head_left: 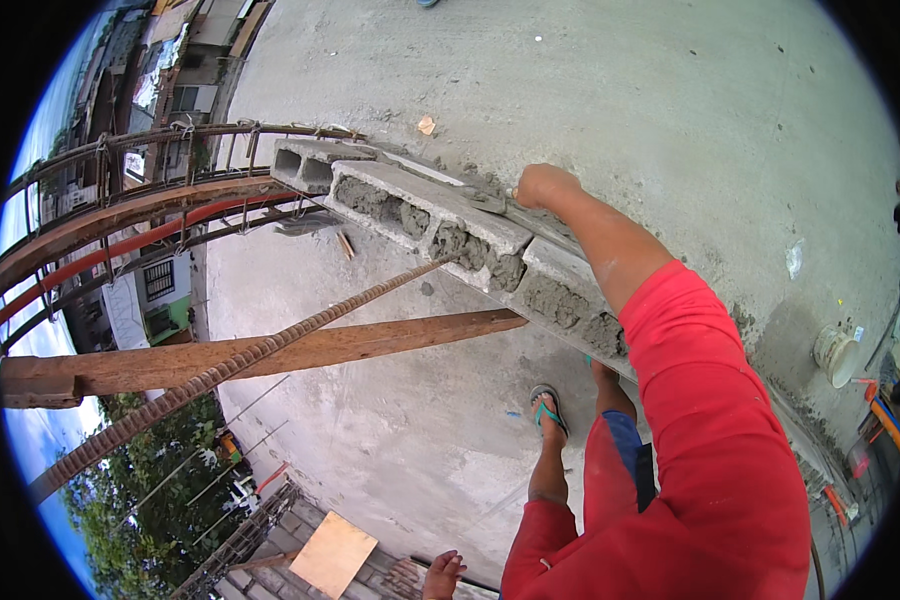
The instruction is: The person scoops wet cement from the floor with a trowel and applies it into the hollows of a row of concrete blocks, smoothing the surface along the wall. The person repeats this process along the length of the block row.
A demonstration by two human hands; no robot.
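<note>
A row of grey hollow concrete blocks (pixel 470 225) runs slantwise in front of me, several cavities packed with wet mortar (pixel 460 245). The cavities at its far-left end are hollow. Across the wall reaches my right arm in a red sleeve; my right hand (pixel 548 187) is closed in a fist at the wall's far side. From the fist a trowel (pixel 485 200) points left, its mortar-smeared blade lying against the block edge. The fingers hide most of its handle. Low in the picture, my left hand (pixel 443 577) hangs away from the wall, fingers loosely bent and holding nothing.
A ribbed steel bar (pixel 270 345) juts from a mortar-filled cavity. Beneath it a wooden plank (pixel 300 355) reaches the wall. A tied rebar cage (pixel 100 200) stands left. A whitish bucket (pixel 836 356) lies at right; a plywood sheet (pixel 333 555) rests on stacked blocks.
</note>
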